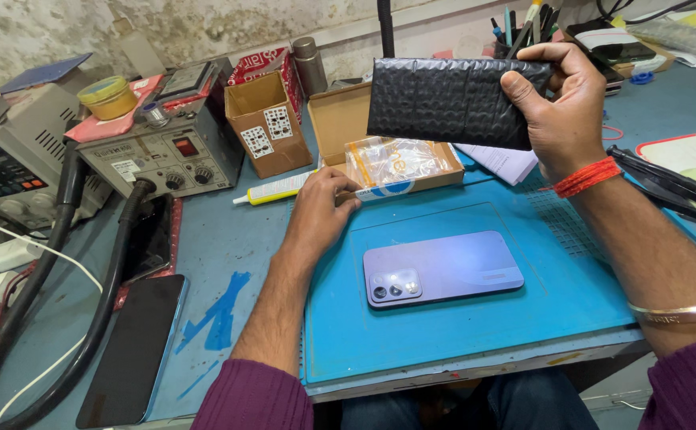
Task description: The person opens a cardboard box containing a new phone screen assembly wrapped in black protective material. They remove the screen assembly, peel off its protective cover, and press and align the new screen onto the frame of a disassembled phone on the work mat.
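Above the far edge of the blue mat (475, 334), the right hand (561, 111) holds a black bubble pouch (443, 102) in the air, thumb across its front, fingers behind, grip pinching the pouch's right end. The pouch hangs just over an open cardboard box (340, 119) that has a clear plastic bag (394, 162) in it. Left hand (320, 209) rests on the table at the box's near left corner, fingers curled loosely, touching the box edge; it pinches nothing that I can see.

A lilac phone (442, 269) lies back up on the mat, camera end to the left, well apart from both hands. A second, dark phone (134, 349) lies off the mat at left.

Judgement: step in hand looks like handling the pouch, likely a packed part. Opening it would call for both hands, so the left would have to leave the box and take the pouch's free end.
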`<move>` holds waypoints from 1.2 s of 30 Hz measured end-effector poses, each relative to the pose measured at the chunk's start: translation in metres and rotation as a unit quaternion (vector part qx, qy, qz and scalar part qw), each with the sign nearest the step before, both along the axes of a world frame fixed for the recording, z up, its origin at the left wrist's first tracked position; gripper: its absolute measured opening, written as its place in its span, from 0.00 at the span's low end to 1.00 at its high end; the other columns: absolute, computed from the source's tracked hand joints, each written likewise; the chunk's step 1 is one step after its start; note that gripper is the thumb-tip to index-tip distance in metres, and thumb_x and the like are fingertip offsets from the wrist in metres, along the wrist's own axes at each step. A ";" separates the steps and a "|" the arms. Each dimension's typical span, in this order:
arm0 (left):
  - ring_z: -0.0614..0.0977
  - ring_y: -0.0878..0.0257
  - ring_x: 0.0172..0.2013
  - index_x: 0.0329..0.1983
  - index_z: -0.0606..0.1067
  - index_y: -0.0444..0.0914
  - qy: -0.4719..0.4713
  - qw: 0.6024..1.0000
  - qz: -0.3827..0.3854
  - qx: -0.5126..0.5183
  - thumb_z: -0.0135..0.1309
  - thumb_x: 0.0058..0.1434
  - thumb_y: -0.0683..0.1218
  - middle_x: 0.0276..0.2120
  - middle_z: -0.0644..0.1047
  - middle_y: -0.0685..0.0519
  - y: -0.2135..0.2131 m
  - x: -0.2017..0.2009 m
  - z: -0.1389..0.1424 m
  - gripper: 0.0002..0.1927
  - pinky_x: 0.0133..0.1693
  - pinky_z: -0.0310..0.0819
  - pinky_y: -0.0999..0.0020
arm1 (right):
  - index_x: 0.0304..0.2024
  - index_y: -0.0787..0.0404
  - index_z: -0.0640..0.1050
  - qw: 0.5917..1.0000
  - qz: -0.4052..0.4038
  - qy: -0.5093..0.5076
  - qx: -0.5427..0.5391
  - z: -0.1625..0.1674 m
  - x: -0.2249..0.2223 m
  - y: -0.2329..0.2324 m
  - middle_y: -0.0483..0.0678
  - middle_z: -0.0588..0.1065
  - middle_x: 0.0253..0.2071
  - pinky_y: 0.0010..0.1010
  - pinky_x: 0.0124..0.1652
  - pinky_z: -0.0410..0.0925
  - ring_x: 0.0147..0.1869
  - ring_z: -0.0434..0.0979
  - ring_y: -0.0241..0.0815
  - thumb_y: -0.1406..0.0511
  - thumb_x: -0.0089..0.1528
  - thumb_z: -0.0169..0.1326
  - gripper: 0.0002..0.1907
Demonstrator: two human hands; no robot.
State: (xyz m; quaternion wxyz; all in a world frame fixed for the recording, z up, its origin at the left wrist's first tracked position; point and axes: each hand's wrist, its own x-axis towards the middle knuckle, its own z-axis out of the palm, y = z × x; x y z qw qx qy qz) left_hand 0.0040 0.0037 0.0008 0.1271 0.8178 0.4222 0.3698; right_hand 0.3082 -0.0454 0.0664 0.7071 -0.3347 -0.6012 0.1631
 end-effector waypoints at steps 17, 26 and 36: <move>0.83 0.53 0.46 0.43 0.83 0.35 -0.042 0.998 -0.017 0.047 0.66 0.52 0.41 0.44 0.80 0.48 -0.001 -0.001 0.004 0.14 0.49 0.78 0.60 | 0.54 0.65 0.74 0.992 0.086 0.065 -0.069 0.000 -0.005 0.001 0.47 0.78 0.45 0.24 0.48 0.77 0.47 0.79 0.31 0.73 0.69 0.60 0.13; 0.82 0.55 0.43 0.45 0.82 0.36 -0.089 0.996 -0.020 0.026 0.67 0.52 0.42 0.43 0.80 0.48 -0.003 0.001 0.004 0.16 0.46 0.78 0.60 | 0.54 0.65 0.74 0.987 0.102 0.081 -0.094 -0.001 -0.007 0.002 0.48 0.79 0.45 0.25 0.47 0.77 0.46 0.80 0.33 0.73 0.68 0.59 0.12; 0.75 0.52 0.51 0.39 0.85 0.38 0.007 0.999 -0.019 0.033 0.66 0.50 0.39 0.44 0.78 0.50 0.002 -0.003 -0.001 0.12 0.55 0.70 0.58 | 0.54 0.65 0.74 0.987 0.101 0.075 -0.096 -0.004 -0.004 0.004 0.48 0.79 0.45 0.25 0.47 0.78 0.46 0.80 0.33 0.73 0.68 0.59 0.12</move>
